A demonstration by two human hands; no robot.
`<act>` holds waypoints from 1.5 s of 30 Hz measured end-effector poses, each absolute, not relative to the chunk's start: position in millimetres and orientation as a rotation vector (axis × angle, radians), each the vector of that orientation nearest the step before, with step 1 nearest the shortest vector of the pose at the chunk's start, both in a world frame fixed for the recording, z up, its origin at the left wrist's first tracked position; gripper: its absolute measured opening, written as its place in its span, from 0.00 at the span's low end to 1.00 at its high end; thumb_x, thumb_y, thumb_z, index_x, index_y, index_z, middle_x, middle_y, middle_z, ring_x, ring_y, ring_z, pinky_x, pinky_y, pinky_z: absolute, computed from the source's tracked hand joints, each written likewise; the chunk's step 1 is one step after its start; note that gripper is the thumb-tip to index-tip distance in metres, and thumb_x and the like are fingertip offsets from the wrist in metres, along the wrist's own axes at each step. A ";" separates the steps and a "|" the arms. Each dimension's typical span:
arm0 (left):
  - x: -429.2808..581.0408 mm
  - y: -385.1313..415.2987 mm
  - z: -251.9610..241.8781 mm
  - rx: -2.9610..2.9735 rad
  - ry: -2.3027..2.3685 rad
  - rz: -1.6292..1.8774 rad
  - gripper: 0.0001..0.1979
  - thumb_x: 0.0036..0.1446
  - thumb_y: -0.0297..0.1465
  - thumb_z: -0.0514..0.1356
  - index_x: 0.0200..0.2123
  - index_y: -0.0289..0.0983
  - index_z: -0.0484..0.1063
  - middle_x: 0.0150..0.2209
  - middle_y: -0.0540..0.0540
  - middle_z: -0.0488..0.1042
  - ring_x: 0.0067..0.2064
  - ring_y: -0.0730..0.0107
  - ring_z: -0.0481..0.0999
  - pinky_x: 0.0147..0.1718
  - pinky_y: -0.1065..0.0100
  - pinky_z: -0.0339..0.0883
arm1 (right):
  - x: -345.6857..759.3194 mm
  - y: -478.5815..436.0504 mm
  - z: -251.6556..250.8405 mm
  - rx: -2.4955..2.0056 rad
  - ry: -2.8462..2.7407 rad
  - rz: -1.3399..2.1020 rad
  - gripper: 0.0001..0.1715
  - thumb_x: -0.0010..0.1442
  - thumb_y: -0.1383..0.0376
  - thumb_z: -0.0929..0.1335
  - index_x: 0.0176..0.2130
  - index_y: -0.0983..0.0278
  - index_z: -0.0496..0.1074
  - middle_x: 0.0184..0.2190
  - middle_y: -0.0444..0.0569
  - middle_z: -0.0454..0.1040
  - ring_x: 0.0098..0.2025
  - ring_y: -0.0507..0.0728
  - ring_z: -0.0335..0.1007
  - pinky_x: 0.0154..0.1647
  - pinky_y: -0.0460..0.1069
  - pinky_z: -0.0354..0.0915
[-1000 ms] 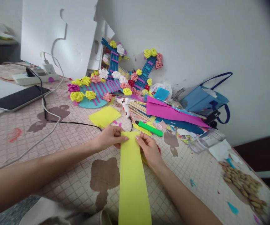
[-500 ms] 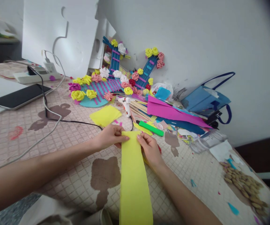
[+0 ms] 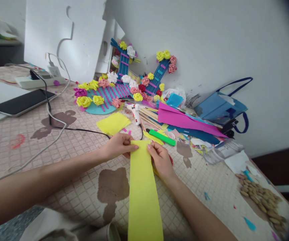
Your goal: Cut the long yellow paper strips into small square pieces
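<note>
A long yellow paper strip (image 3: 144, 194) runs from the middle of the table down past the bottom edge of the view. My left hand (image 3: 120, 146) pinches its far left corner between thumb and fingers. At the far right corner, my right hand (image 3: 160, 159) grips the same strip, thumb on top. Something red shows partly behind my right hand. Just beyond my left hand lies a stack of yellow paper pieces (image 3: 113, 124). A green marker (image 3: 161, 137) lies beyond my right hand, and a white glue gun (image 3: 135, 113) rests behind them.
Paper-flower decorations (image 3: 106, 97) stand at the back. Wooden sticks (image 3: 149, 117) and magenta paper (image 3: 184, 120) lie right of centre. A black cable (image 3: 84, 130), a tablet (image 3: 21, 102) and a power strip (image 3: 39, 82) are left. A blue bag (image 3: 219, 107) and nuts (image 3: 260, 197) are right.
</note>
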State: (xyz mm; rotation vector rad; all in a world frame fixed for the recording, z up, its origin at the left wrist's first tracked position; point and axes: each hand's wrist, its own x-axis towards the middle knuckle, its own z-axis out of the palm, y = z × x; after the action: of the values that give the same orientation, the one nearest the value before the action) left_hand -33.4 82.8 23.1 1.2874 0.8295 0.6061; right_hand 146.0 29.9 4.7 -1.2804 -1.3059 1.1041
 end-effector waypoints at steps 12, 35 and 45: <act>-34.9 84.1 21.6 1.381 0.821 0.626 0.17 0.44 0.40 0.65 0.28 0.32 0.67 0.24 0.47 0.75 0.27 0.69 0.76 0.26 0.69 0.72 | 143.5 28.1 7.1 -1.319 -1.406 0.949 0.16 0.57 0.55 0.63 0.24 0.61 0.60 0.21 0.41 0.54 0.24 0.51 0.49 0.23 0.46 0.49; -35.5 90.3 15.3 1.668 0.792 0.644 0.17 0.51 0.41 0.58 0.29 0.30 0.71 0.23 0.48 0.71 0.24 0.76 0.68 0.21 0.76 0.62 | 139.1 25.2 7.1 -1.342 -1.501 0.987 0.14 0.58 0.57 0.63 0.25 0.63 0.62 0.21 0.40 0.56 0.23 0.49 0.51 0.22 0.45 0.50; -39.4 91.5 25.9 1.552 0.838 0.634 0.15 0.50 0.40 0.60 0.28 0.30 0.71 0.21 0.49 0.70 0.22 0.77 0.68 0.19 0.76 0.63 | 134.2 20.6 16.1 -1.221 -1.314 1.337 0.14 0.58 0.55 0.64 0.42 0.58 0.62 0.25 0.41 0.66 0.22 0.50 0.60 0.24 0.45 0.59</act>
State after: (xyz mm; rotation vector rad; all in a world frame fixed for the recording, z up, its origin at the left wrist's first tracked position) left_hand -39.4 91.5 25.9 1.5521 0.8382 0.6342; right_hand 134.2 20.6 16.1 -1.2208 -1.3143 1.3369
